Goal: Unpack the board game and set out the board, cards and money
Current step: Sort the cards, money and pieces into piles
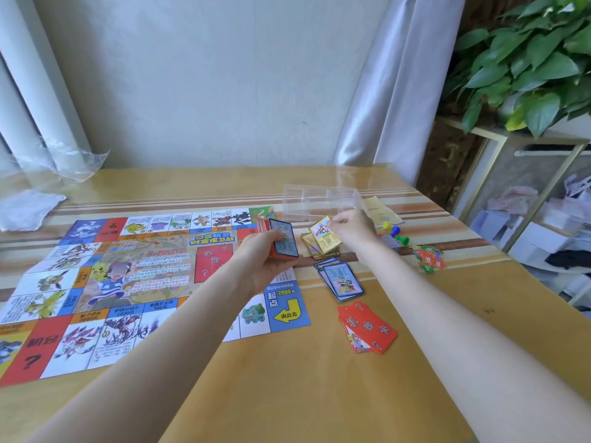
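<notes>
Board (134, 276) spread flat on table (287, 394), printed side up, already set out. Everything else placed off its right edge, presumably to keep the squares free.

Deck (283, 239) gripped in left hand (265, 260) over the board's right edge, fingers curled under and thumb on top, blue-bordered card facing up; held fanned toward the right, likely so single cards can be drawn off for sorting.

Yellow card (324, 235) pinched in right hand (351, 227), right of the board, just above yellow pile (318, 247); apparently about to be dropped there, matching border colour.

Blue pile (340, 278) right of the board's near corner, nearer than the yellow pile; red pile (367, 329) nearer again. 3 piles by colour, so sorting seems well along, with the deck not yet emptied.

Clear box (321, 201) beyond the board's far right corner, open and seemingly empty. Pawns (395, 233) and small paper (380, 209) right of the box. Orange-green pieces (430, 259) farther right of the board; money or not, cannot tell.

Plastic wrap (48, 174) beyond the board's far left corner.
</notes>
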The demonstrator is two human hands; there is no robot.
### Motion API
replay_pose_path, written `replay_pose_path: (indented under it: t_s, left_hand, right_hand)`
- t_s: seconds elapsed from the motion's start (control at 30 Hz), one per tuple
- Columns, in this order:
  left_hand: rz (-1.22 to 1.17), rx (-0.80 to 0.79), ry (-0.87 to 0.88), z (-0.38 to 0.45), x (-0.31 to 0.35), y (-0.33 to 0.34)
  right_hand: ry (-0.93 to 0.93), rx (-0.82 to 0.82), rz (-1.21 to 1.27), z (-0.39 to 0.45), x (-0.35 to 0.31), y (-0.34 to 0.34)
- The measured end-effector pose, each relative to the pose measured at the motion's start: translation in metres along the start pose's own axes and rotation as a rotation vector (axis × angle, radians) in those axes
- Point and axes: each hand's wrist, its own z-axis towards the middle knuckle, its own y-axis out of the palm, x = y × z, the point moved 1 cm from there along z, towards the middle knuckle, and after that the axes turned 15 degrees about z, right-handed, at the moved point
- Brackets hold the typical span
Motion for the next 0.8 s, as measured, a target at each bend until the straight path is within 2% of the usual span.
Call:
replay_pose_path:
  t_s: [0.27, 0.37, 0.6, 0.8]
  left_hand:
    - [0.093, 0.068, 0.010, 0.034, 0.007, 0.018]
    - [0.084, 0.076, 0.005, 0.043, 0.004, 0.025]
    - [0.099, 0.094, 0.012, 0.048, 0.009, 0.023]
    - [0.152, 0.111, 0.069, 0.036, 0.009, 0.011]
  right_hand:
    - [0.013, -0.002, -0.382, 0.020, 0.013, 0.018]
    - [0.055, -0.083, -0.349, 0.017, 0.003, 0.016]
    - [-0.015, -0.155, -0.348, 0.013, 0.003, 0.017]
    - [-0.122, -0.071, -0.383, 0.001, -0.008, 0.006]
